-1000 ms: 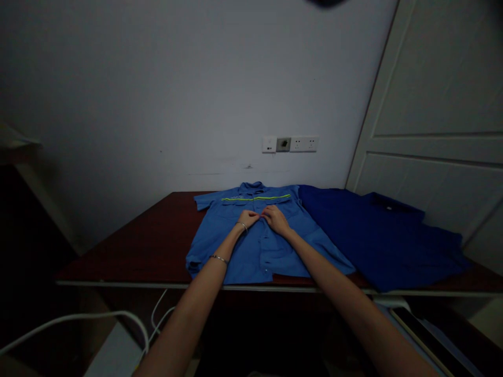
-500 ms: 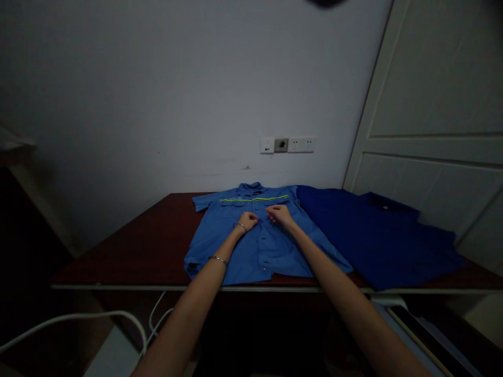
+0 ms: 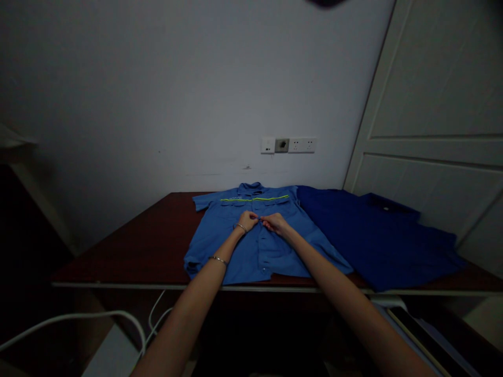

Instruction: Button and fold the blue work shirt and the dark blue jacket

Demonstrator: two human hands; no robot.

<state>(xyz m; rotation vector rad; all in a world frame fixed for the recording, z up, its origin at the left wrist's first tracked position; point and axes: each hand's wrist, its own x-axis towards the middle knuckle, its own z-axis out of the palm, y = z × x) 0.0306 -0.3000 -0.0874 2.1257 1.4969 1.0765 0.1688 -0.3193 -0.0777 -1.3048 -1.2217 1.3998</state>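
A light blue short-sleeved shirt with a yellow-green stripe across its chest lies front up, collar toward the wall. My left hand, a bracelet at its wrist, is closed in a pinch on the shirt's front placket below the chest pockets. Close beside it, my right hand pinches the same placket, the fingertips of both hands almost meeting. Whatever small part is between the fingertips, such as a button, is too small to make out. Below the hands the placket runs down to the hem at the table's front edge.
The shirt lies on a dark red table. To its right is a darker blue garment. Wall sockets sit above the table, and a pale door stands at the right. A white cable hangs below the front edge at left.
My right hand has moved left and slightly down to meet the left at the placket. The left hand and the shirt have hardly moved.
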